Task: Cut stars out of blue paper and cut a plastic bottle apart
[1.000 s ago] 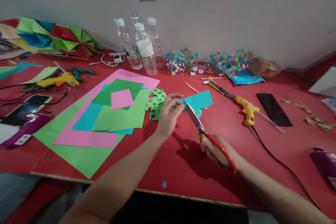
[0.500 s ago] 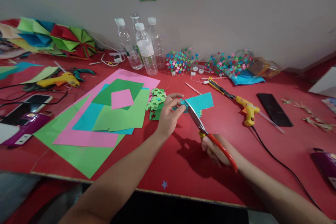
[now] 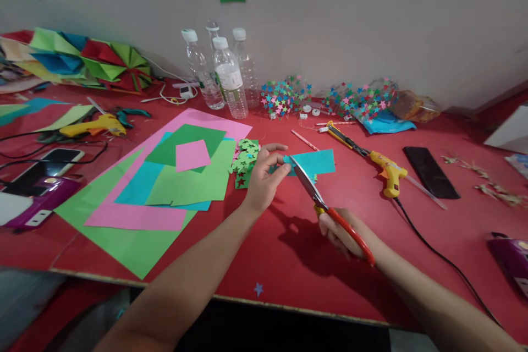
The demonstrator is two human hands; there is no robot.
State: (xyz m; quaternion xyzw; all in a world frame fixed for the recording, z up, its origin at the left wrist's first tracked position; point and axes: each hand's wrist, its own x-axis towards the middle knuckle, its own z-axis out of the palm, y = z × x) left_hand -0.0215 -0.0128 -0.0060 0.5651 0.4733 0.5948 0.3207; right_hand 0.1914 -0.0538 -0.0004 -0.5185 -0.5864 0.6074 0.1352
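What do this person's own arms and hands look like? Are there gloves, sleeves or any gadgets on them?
No gadgets: these are human. The left hand and right hand show no gloves, though some right fingers are partly hidden. The left forearm and right forearm are bare, with no sleeve, watch, bracelet or cable visible.
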